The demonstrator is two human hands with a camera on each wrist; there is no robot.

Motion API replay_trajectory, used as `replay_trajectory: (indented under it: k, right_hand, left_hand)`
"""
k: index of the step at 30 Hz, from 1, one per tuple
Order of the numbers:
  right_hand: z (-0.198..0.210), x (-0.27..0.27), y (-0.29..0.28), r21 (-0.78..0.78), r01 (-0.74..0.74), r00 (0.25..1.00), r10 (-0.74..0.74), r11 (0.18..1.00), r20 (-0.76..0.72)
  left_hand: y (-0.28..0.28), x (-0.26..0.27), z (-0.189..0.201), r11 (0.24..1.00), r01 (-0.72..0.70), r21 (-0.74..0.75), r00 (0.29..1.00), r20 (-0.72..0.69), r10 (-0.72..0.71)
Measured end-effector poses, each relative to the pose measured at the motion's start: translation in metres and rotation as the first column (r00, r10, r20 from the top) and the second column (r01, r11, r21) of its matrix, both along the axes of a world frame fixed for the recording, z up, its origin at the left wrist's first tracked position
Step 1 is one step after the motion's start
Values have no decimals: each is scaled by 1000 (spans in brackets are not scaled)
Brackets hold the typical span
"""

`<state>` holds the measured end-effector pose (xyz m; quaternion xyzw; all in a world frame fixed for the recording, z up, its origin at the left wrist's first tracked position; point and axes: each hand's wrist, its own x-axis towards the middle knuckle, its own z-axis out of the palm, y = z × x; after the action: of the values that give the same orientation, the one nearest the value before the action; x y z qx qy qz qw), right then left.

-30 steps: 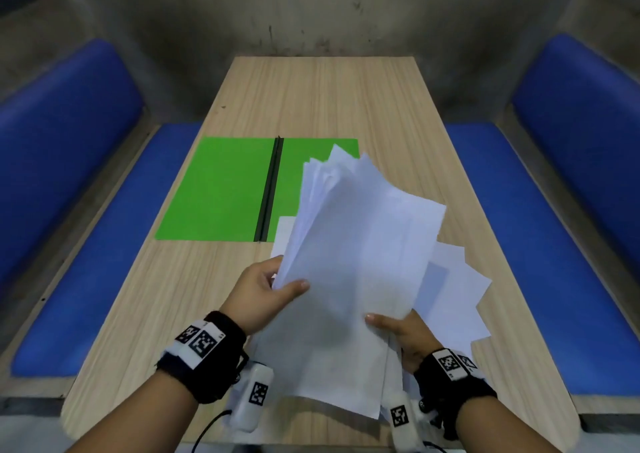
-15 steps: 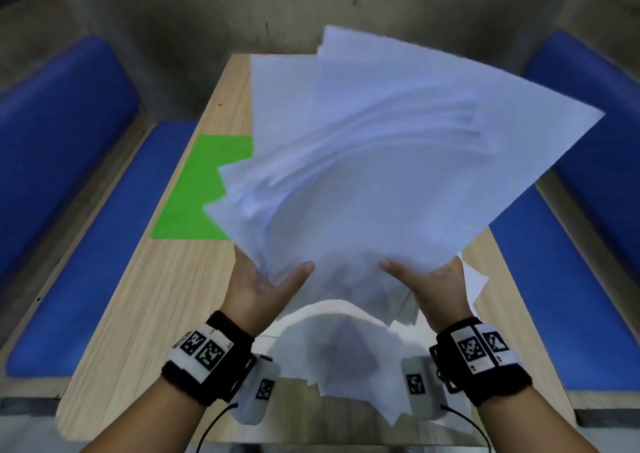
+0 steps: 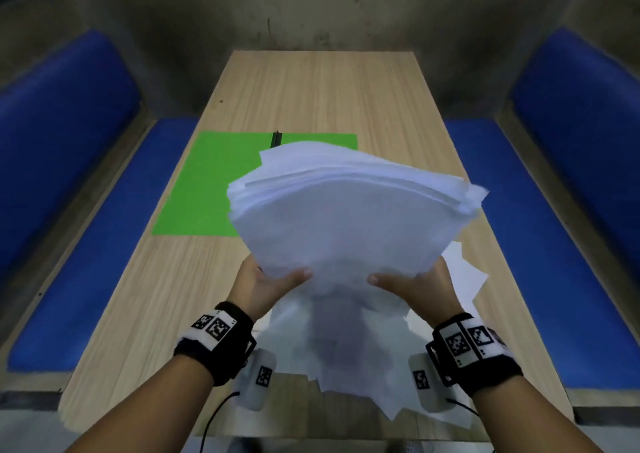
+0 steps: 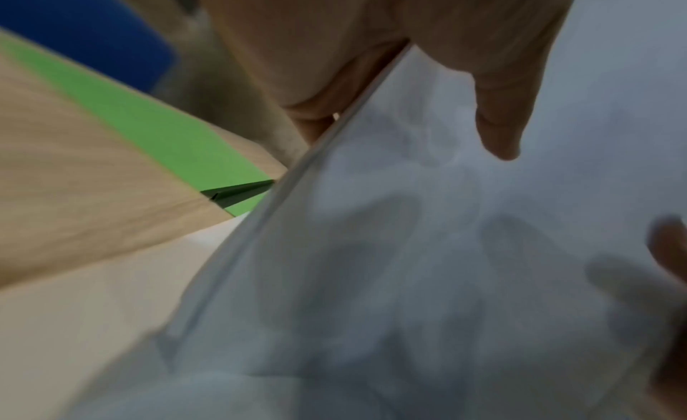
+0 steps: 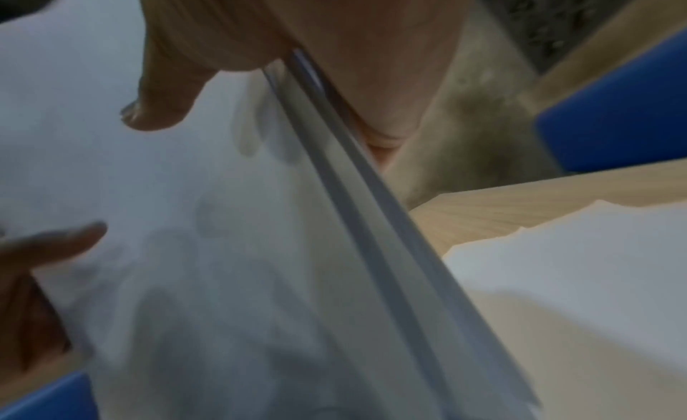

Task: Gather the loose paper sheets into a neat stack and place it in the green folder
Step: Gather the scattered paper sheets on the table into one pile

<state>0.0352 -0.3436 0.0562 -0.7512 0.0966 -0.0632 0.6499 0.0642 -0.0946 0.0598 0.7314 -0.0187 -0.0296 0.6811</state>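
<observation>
A thick bundle of white paper sheets (image 3: 349, 220) stands nearly upright above the table, its top edges fanned and uneven. My left hand (image 3: 270, 284) grips its left side, thumb on the near face and fingers behind. My right hand (image 3: 412, 286) grips the right side the same way. The wrist views show each thumb (image 4: 498, 126) (image 5: 163, 103) pressed on the sheets (image 4: 427, 264) (image 5: 208, 250). The green folder (image 3: 207, 186) lies open and flat behind the bundle, its black spine (image 3: 277, 138) partly hidden. A few loose sheets (image 3: 464, 276) lie on the table at the right.
The wooden table (image 3: 322, 96) stretches away to a grey wall. Blue padded benches (image 3: 83, 238) (image 3: 554, 245) run along both long sides. The bundle's lower ends (image 3: 346, 366) hang down near the table's front edge between my wrists.
The sheets were lifted off the table and swung up high in front of the camera; now they have come down lower and drawn together into a tighter bundle between both hands.
</observation>
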Motion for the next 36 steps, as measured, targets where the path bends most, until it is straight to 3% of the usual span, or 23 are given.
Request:
replay_trajectory:
  k: [8,12,17,20,21,23,24,26,31,36]
  right_hand:
    - [-5,-7,5,110,194,975,-204,975,92]
    - [-4,-8,9,70,118,987,-125,991,100]
    - [-6,-4,4,113,65,987,-81,991,137]
    - [-20,-5,-23,-113,195,980,-199,974,-24]
    - [-29,-8,-37,-234,271,941,-309,934,-141]
    - [-45,-21,-57,-433,299,779,-479,851,-404]
    - [-52,-29,-62,-478,266,706,-507,837,-495]
    - [-61,-40,-61,-512,215,641,-516,831,-568]
    - [-68,-33,-49,-565,131,657,-498,815,-566]
    - [-71,-23,-41,-580,-1,757,-378,815,-533]
  left_hand:
    - [3,8,-3,1000,-9,-1,997,-76,9]
    - [-5,3,-1,999,-2,-46,1000,-23,0]
    - [-4,13,-3,989,-145,22,989,-14,145]
    - [23,24,5,969,-232,82,972,-8,233]
    - [35,26,8,955,-276,110,960,-21,280]
    - [64,32,0,920,-349,176,925,-88,368]
    - [78,33,-9,910,-359,205,909,-144,391]
    - [92,30,-26,893,-350,282,868,-260,423]
    - [80,13,-60,910,-222,351,832,-418,364]
    - [58,3,-74,970,-154,190,814,-532,234]
